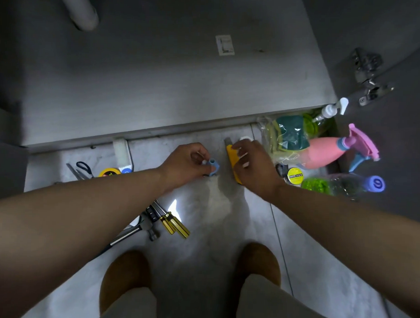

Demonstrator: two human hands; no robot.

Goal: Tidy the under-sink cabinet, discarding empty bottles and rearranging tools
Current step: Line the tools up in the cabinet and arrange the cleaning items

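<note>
My left hand (187,164) pinches a small light-blue plastic piece (213,167) on the floor in front of the cabinet. My right hand (253,164) curls over a yellow scraper (231,157) whose metal blade points toward the cabinet; a white object (245,138) peeks out beyond the fingers. Two yellow-handled screwdrivers (174,225) and a metal hammer (135,231) lie on the floor under my left forearm. Scissors (81,169) and a yellow tape measure (109,172) sit at the left.
The cabinet floor (171,86) lies ahead with a drain pipe (81,9) at its back left. At the right stand a pink spray bottle (333,151), bagged sponges (288,135), a pump bottle (329,110), a tape roll (295,177), a clear bottle (346,185). A door hinge (370,76) is at the right. My shoes (126,279) are below.
</note>
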